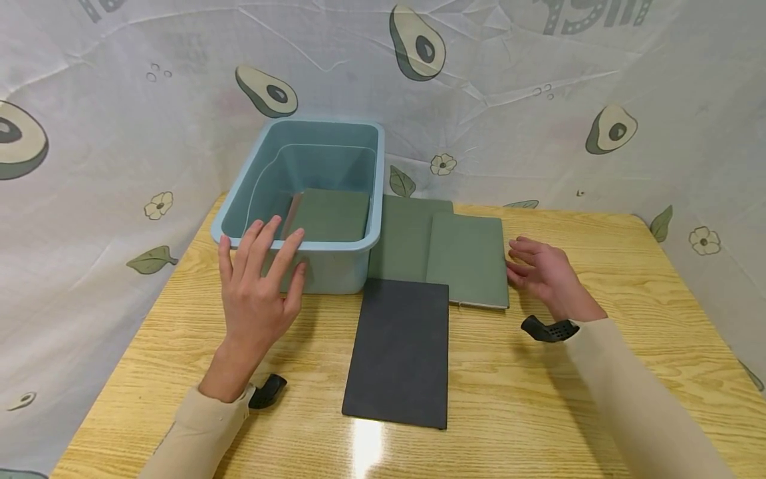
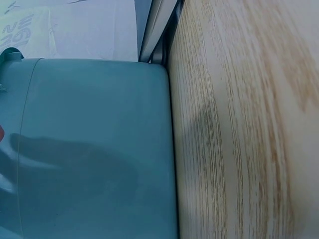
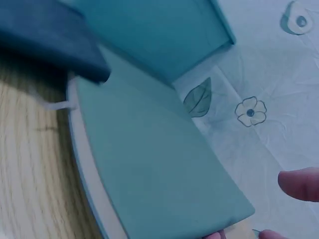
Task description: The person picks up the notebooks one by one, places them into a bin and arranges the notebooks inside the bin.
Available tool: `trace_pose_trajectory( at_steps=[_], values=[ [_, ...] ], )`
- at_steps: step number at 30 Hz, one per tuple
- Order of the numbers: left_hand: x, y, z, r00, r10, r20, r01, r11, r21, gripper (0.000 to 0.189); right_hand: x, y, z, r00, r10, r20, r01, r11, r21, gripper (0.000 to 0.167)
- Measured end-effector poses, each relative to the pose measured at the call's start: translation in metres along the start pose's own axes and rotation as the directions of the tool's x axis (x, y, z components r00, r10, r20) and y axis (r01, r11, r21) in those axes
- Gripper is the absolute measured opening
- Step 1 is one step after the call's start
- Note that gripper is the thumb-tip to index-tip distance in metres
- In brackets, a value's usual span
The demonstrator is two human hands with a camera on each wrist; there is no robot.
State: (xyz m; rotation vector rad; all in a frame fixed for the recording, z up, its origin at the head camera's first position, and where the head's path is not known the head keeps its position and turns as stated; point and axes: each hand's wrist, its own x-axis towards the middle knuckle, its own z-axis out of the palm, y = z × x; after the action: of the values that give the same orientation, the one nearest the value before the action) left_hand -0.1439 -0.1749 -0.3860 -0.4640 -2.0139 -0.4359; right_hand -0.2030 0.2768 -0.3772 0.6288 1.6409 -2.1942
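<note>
We find hands apart: left hand [image 1: 258,289], fingers spread, on near rim of blue bin [image 1: 335,246], upper left-centre, likely steadying it; right hand [image 1: 547,276], loosely bent, beside green notebook [image 1: 468,259], right of centre; contact unclear.

Green book [image 1: 332,214] inside bin [image 1: 338,273] partly hidden, backdrop lettering [image 1: 589,16] cropped

Avocado-print cloth [image 1: 509,153] behind wood-grain table [image 1: 509,406], glare [image 1: 366,442] nearside.

Left hand [image 1: 256,287] splayed, right hand [image 1: 546,273] half-curled
</note>
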Motion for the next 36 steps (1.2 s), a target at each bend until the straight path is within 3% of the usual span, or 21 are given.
trace_pose_trajectory(
  at_steps=[2,5,9,16,26,36],
  values=[
    [0.000,0.000,0.000,1.000,-0.002,0.001,0.002,1.000,0.000,0.048,0.002,-0.002,0.000,0.999,0.041,0.027,-0.042,0.997,0.068,0.080],
    [0.000,0.000,0.000,1.000,-0.001,0.005,0.001,1.000,0.000,0.048,0.006,-0.002,0.002,0.995,0.089,0.054,-0.096,0.987,0.130,0.063],
    [0.000,0.000,0.000,1.000,0.000,0.006,0.000,1.000,0.000,0.048,0.010,0.000,0.005,0.992,0.096,0.077,-0.104,0.990,0.094,0.044],
    [0.001,0.000,0.000,1.000,0.001,-0.002,-0.001,1.000,0.002,0.047,0.013,0.004,0.009,0.983,0.099,0.154,-0.103,0.994,0.018,0.073],
    [0.000,0.000,0.000,1.000,0.005,-0.005,-0.005,1.000,0.009,0.047,0.016,0.006,0.009,0.977,0.109,0.181,-0.118,0.992,0.037,0.080],
    [0.001,0.000,0.001,1.000,0.006,-0.012,-0.006,1.000,0.003,0.046,0.013,0.004,0.003,0.988,0.014,0.153,-0.027,0.996,0.082,0.083]
  ],
)
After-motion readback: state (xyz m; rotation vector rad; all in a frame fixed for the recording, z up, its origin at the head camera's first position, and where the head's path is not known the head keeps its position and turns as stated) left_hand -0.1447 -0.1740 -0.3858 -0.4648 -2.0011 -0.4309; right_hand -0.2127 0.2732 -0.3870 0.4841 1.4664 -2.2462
